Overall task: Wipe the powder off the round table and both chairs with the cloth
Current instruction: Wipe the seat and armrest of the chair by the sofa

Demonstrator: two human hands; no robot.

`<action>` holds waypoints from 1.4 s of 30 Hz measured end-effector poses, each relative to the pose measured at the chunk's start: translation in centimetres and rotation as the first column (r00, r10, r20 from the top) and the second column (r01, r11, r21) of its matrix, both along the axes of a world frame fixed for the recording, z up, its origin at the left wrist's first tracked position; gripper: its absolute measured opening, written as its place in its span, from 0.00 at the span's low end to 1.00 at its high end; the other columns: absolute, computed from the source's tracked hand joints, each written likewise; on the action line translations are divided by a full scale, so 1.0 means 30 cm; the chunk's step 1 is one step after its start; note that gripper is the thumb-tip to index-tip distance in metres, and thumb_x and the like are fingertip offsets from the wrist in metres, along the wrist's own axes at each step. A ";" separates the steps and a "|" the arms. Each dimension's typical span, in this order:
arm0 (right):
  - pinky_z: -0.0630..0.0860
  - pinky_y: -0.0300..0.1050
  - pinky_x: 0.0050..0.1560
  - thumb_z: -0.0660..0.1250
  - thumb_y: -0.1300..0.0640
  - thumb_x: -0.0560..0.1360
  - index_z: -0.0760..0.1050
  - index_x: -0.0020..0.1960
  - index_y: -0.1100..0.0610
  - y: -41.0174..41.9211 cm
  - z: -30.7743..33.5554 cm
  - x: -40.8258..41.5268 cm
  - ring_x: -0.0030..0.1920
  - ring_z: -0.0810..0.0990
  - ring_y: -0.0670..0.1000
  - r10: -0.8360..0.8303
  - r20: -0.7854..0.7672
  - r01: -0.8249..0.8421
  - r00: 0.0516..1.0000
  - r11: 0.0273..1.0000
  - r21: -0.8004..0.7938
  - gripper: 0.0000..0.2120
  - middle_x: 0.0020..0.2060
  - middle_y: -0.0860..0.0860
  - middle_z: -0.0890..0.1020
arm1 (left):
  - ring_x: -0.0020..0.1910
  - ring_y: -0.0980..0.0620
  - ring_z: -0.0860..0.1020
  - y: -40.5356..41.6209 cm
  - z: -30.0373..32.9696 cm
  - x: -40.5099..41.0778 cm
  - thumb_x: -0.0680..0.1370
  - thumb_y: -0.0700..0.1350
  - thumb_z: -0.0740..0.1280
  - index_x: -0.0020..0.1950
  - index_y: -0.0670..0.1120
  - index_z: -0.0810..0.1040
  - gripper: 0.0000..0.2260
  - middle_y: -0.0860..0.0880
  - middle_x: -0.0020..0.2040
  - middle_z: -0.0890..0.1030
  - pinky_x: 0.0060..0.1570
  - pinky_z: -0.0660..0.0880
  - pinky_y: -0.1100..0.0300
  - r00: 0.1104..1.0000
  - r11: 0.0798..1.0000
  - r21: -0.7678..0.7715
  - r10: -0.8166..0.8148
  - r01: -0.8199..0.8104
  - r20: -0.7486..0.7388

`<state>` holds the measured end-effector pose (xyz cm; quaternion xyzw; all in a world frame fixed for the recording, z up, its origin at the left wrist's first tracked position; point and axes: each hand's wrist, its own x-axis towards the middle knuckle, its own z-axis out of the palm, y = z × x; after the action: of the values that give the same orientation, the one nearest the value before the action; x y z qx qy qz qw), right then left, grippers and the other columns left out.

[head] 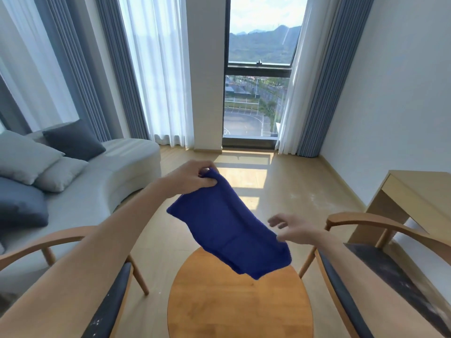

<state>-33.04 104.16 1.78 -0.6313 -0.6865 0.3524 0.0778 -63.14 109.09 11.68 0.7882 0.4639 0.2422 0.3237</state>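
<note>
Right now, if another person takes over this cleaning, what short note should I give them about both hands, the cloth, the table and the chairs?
Left hand: pinch grip on one corner of the blue cloth, held up in the air.
Right hand: open, fingers spread, at the cloth's lower edge, not clearly gripping.
Cloth hangs above the round table, not touching it.
Table top looks clean.
Right chair: pale powder on the dark seat, to be wiped.
Left chair: a few white specks on the seat edge, to be wiped.

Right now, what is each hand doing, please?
Left hand: closed, pinching the blue cloth at its top corner.
Right hand: open, fingers spread beside the cloth, holding nothing.
</note>
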 end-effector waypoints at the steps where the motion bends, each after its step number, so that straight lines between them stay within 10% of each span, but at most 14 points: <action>1: 0.73 0.41 0.59 0.71 0.58 0.72 0.73 0.63 0.46 -0.015 -0.005 -0.048 0.61 0.75 0.44 0.042 -0.149 -0.039 0.988 0.999 0.023 0.21 0.59 0.41 0.77 | 0.44 0.52 0.79 0.004 0.012 0.031 0.77 0.42 0.66 0.46 0.54 0.78 0.06 0.53 0.42 0.82 0.47 0.76 0.56 0.998 0.999 0.010 -0.042 0.042 -0.039; 7: 0.77 0.58 0.59 0.68 0.60 0.70 0.79 0.58 0.60 -0.072 -0.056 -0.292 0.54 0.82 0.54 0.058 -0.572 0.030 0.818 0.989 0.143 0.16 0.52 0.52 0.84 | 0.41 0.54 0.78 0.011 0.015 0.112 0.76 0.41 0.68 0.48 0.48 0.79 0.03 0.51 0.42 0.81 0.45 0.75 0.59 0.992 0.997 -0.018 -0.082 0.080 -0.100; 15: 0.81 0.54 0.53 0.69 0.62 0.73 0.79 0.55 0.58 -0.087 -0.020 -0.351 0.50 0.83 0.52 0.049 -0.532 0.036 0.846 0.988 0.147 0.11 0.49 0.52 0.84 | 0.53 0.47 0.80 0.050 -0.033 -0.076 0.75 0.44 0.69 0.47 0.51 0.81 0.03 0.46 0.50 0.83 0.58 0.75 0.44 0.988 0.986 -0.057 0.156 -0.156 0.002; 29: 0.80 0.47 0.46 0.73 0.63 0.70 0.82 0.45 0.56 -0.042 0.172 -0.325 0.47 0.82 0.53 -0.250 -0.498 0.367 0.831 0.918 0.151 0.05 0.43 0.53 0.83 | 0.50 0.48 0.77 0.045 -0.257 -0.028 0.77 0.48 0.68 0.57 0.44 0.75 0.12 0.47 0.51 0.78 0.46 0.73 0.58 0.865 0.856 -0.135 0.500 -0.499 -0.029; 33: 0.81 0.53 0.51 0.75 0.63 0.69 0.81 0.42 0.55 -0.009 0.188 -0.308 0.50 0.80 0.55 -0.369 -0.490 0.471 0.790 0.877 0.099 0.06 0.45 0.55 0.82 | 0.46 0.50 0.79 -0.035 -0.388 -0.036 0.78 0.46 0.65 0.53 0.43 0.77 0.08 0.47 0.48 0.82 0.46 0.76 0.57 0.909 0.860 -0.340 0.282 -0.381 -0.306; 42: 0.81 0.55 0.52 0.72 0.66 0.71 0.78 0.41 0.51 0.026 0.214 -0.291 0.53 0.79 0.57 -0.370 -0.433 0.485 0.822 0.853 0.192 0.10 0.50 0.55 0.80 | 0.55 0.49 0.79 -0.100 -0.509 0.078 0.80 0.54 0.61 0.61 0.44 0.74 0.17 0.48 0.54 0.81 0.55 0.76 0.54 0.986 0.761 -0.630 0.077 -0.152 -0.145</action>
<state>-41.78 104.94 8.18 -0.6711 -0.5412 0.3352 0.3800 -60.81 106.10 -3.58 0.6133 0.5830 0.0456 0.5309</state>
